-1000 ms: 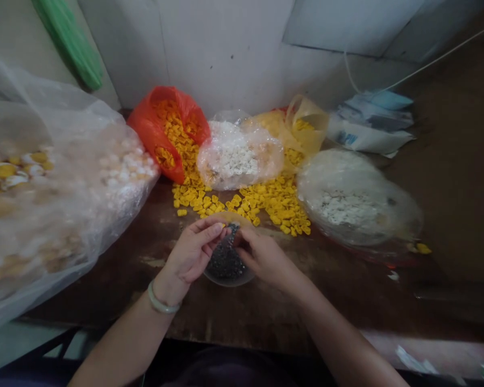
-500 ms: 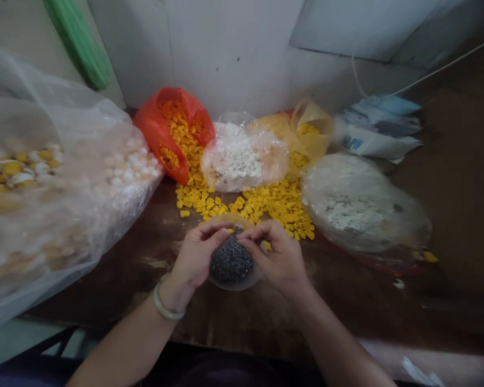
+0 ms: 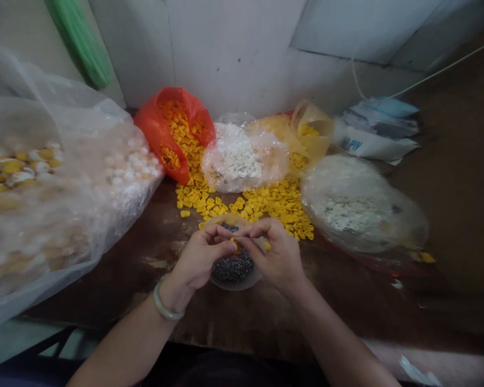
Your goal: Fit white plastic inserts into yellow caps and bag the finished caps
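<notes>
Over a round translucent bowl (image 3: 248, 282) of small dark glossy pieces (image 3: 232, 269), both my hands meet fingertip to fingertip. A small yellow plastic piece (image 3: 236, 243) is pinched there between them. My left hand (image 3: 197, 255), with a pale bangle (image 3: 165, 303) on its wrist, closes thumb and forefinger on it. My right hand (image 3: 277, 257) is closed on it from the other side; its fingertips partly cover the piece. Another yellow piece (image 3: 268, 245) shows by the right fingers; I cannot tell whether it is held. Many loose yellow pieces (image 3: 282, 204) lie just beyond the bowl.
A large clear bag (image 3: 84, 226) of white and yellow pieces fills the left. At the back are a red bag (image 3: 149, 121), a clear bag of white pieces (image 3: 242, 161) and a yellowish bag (image 3: 318, 121). Another clear bag (image 3: 358, 215) and some packets (image 3: 381, 126) stand right.
The yellow piece now shows between my fingertips, where a greyish bit was seen before. My fingers have shifted slightly, uncovering more dark pieces at the bowl's far side.
</notes>
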The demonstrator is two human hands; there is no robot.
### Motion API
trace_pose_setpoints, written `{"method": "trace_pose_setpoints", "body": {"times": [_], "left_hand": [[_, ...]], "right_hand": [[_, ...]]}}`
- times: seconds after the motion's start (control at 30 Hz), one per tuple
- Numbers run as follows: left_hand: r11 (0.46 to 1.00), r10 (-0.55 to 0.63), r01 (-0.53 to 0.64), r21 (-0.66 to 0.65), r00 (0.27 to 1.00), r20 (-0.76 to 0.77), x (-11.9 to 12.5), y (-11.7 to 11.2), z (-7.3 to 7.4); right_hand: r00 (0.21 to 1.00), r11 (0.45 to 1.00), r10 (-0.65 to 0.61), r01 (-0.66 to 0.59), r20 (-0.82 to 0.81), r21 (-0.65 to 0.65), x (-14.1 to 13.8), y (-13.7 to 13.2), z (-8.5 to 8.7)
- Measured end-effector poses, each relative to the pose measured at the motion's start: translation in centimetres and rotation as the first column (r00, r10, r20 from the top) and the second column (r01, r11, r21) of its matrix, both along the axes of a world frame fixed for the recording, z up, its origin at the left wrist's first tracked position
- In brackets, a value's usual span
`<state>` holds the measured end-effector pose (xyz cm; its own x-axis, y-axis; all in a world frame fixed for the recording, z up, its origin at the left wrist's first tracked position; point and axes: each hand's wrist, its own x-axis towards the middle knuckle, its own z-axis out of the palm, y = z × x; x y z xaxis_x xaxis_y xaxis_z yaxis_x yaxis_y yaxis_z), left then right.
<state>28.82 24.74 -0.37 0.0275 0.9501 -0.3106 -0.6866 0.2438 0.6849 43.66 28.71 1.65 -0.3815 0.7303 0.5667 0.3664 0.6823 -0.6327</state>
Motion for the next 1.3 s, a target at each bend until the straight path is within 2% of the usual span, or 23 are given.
{"method": "trace_pose_setpoints", "body": {"times": [0.17, 0.4, 0.5, 0.63, 0.7, 0.8, 0.87, 0.93, 0.97, 1.13, 1.3], "left_hand": [[0.999, -0.044, 0.044, 0.006, 0.999, -0.006, 0.0, -0.1, -0.5], [0.993, -0.11, 0.112, -0.035, 0.992, 0.066, 0.0, -0.3, -1.3], [0.991, -0.125, 0.128, -0.032, 0.988, 0.088, 0.0, -0.3, -1.3], [0.996, -0.073, 0.076, -0.037, 0.993, 0.092, 0.0, -0.3, -1.1], [0.997, -0.059, 0.062, -0.035, 0.995, 0.075, -0.2, -0.3, -1.0], [0.999, -0.011, 0.014, -0.049, 0.998, 0.055, -0.4, -0.1, -0.8], [0.998, 0.032, -0.029, -0.061, 0.998, 0.054, -0.4, -0.1, -0.6], [0.997, 0.053, -0.05, -0.064, 0.997, 0.055, -0.4, -0.1, -0.4], [0.997, 0.054, -0.05, -0.06, 0.997, 0.053, -0.3, -0.1, -0.3], [0.999, 0.033, -0.031, -0.032, 0.998, 0.058, -0.1, -0.2, -0.2], [1.0, -0.016, 0.016, 0.003, 0.994, 0.105, -0.1, -0.2, -0.3]], "right_hand": [[0.997, 0.996, 0.039, -0.045, 0.073, 0.079, 0.4, -0.2, 0.1], [0.98, 0.994, 0.07, -0.085, 0.184, 0.074, 1.1, -0.8, 0.8], [0.988, 0.995, 0.046, -0.058, 0.15, 0.076, 0.8, -1.2, 0.7], [0.995, 0.996, 0.059, -0.063, 0.079, 0.056, 0.8, -1.7, 0.1], [0.997, 0.999, 0.029, -0.032, 0.066, 0.038, 2.0, -1.2, -0.4], [0.981, 0.992, -0.129, 0.128, 0.146, 0.017, 5.9, 1.0, -1.7], [0.911, 0.962, -0.268, 0.271, 0.313, 0.035, 9.2, 3.0, -2.8], [0.807, 0.937, -0.322, 0.347, 0.495, 0.044, 12.0, 4.8, -4.1], [0.781, 0.933, -0.322, 0.356, 0.535, 0.041, 12.9, 5.4, -4.7], [0.773, 0.943, -0.268, 0.332, 0.574, -0.006, 14.1, 6.3, -7.0], [0.817, 0.94, -0.252, 0.335, 0.518, -0.07, 14.1, 5.7, -6.9]]}}
